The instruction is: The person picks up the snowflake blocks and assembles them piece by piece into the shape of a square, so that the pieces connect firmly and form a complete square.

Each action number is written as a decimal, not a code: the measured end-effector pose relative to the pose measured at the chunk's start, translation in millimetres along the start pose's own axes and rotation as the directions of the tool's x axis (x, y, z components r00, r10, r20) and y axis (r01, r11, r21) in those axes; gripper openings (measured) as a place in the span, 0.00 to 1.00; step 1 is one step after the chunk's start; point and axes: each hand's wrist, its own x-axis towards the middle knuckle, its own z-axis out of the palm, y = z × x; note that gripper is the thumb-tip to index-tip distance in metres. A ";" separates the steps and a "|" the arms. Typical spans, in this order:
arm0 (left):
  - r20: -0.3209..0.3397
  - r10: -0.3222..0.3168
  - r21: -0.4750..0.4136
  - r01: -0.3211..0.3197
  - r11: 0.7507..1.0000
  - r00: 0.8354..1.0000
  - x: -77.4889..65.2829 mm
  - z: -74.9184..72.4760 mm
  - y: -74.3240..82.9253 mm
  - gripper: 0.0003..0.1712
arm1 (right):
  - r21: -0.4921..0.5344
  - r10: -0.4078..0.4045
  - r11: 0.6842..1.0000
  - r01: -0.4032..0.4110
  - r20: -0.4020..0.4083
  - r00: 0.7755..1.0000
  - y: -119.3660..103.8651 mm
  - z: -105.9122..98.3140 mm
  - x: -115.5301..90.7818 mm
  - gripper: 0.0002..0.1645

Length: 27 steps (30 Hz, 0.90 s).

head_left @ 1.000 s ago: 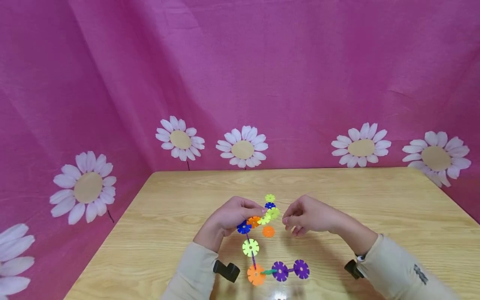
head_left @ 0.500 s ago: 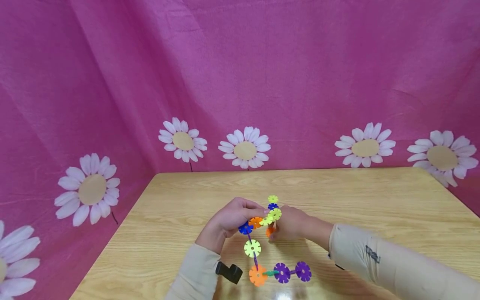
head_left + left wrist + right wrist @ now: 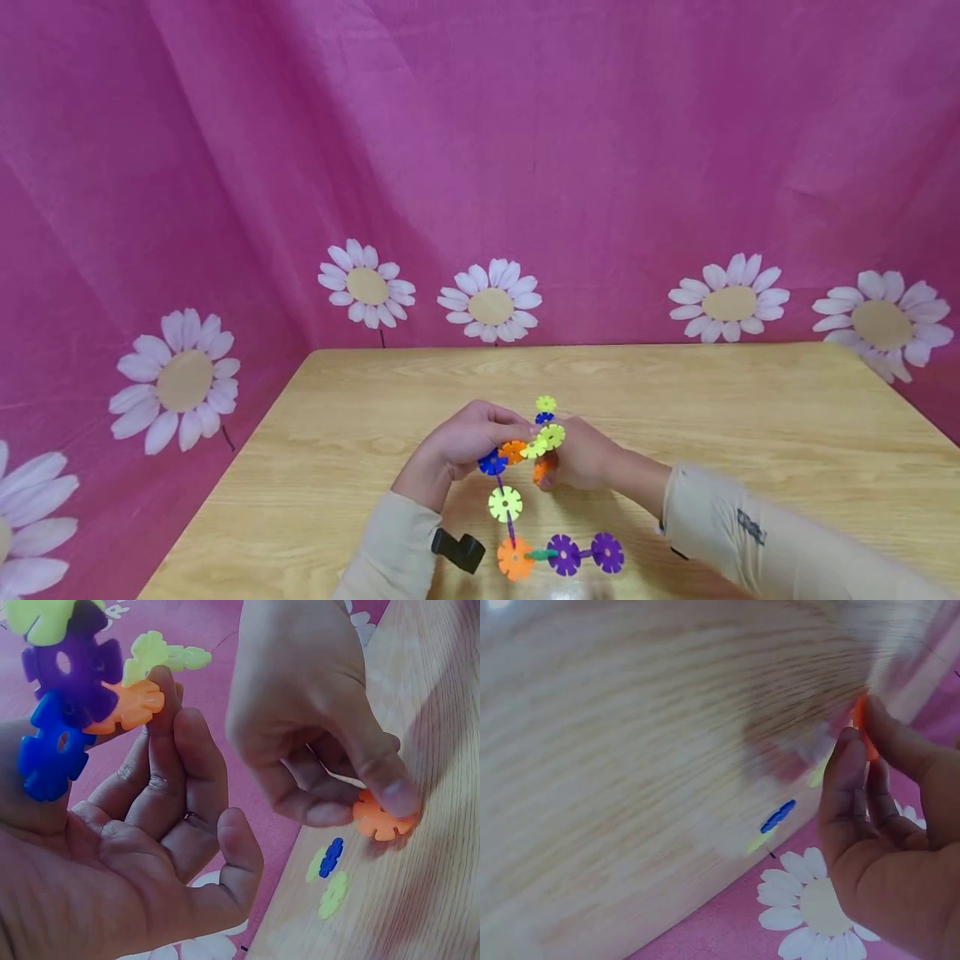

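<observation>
My left hand (image 3: 468, 437) pinches a chain of linked snowflake discs near its upper end, by an orange disc (image 3: 136, 705) and two yellow-green discs (image 3: 552, 436). The chain runs down past a blue disc (image 3: 492, 462) and a yellow-green disc (image 3: 506, 503) to a lower orange disc (image 3: 515, 558), then right to two purple discs (image 3: 607, 552). Just right of the chain's upper end, my right hand (image 3: 588, 454) pinches a single orange disc (image 3: 382, 816) between thumb and fingers, close over the wooden table (image 3: 750, 417). Part of that disc is hidden by the fingers.
Beyond the hands lie a loose blue disc (image 3: 331, 857) and loose yellow-green discs (image 3: 335, 895) on the table. Pink cloth (image 3: 600, 167) with white daisies hangs behind and at the left. A black strap mount (image 3: 459, 550) sits on the left wrist.
My right hand has moved left and down to the loose orange disc and now pinches it, slightly tilting it. The left hand keeps its hold on the chain.
</observation>
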 end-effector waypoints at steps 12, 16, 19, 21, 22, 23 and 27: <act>0.006 0.009 0.012 -0.009 1.000 1.000 0.8 0.3 -2.2 0.17 | 0.308 0.103 0.946 -0.100 0.006 0.995 -0.2 -19.1 -18.9 0.09; 0.006 0.017 0.021 -0.017 1.000 1.000 1.4 0.9 -2.1 0.17 | 0.374 0.087 0.924 -0.079 -0.006 0.996 -1.2 -23.3 -28.2 0.08; 0.008 0.019 0.009 -0.019 1.000 1.000 1.5 0.8 -2.2 0.17 | 0.440 0.104 0.893 -0.092 -0.002 0.995 -3.4 -28.8 -34.9 0.06; 0.011 0.018 0.005 -0.018 1.000 1.000 1.3 0.7 -2.2 0.17 | 0.486 0.129 0.867 -0.110 -0.005 0.992 -5.0 -33.0 -39.8 0.07; 0.013 0.016 0.006 -0.016 1.000 1.000 1.2 0.7 -2.2 0.17 | 0.504 0.145 0.855 -0.120 -0.009 0.989 -5.7 -35.0 -42.2 0.08; 0.012 0.014 0.007 -0.014 1.000 1.000 1.0 0.8 -2.1 0.17 | 0.521 0.160 0.844 -0.129 -0.016 0.987 -6.6 -37.1 -44.7 0.09; 0.010 0.018 0.028 -0.018 0.999 1.000 0.5 1.2 -2.0 0.18 | 0.573 0.209 0.805 -0.155 -0.029 0.978 -10.0 -44.4 -54.0 0.13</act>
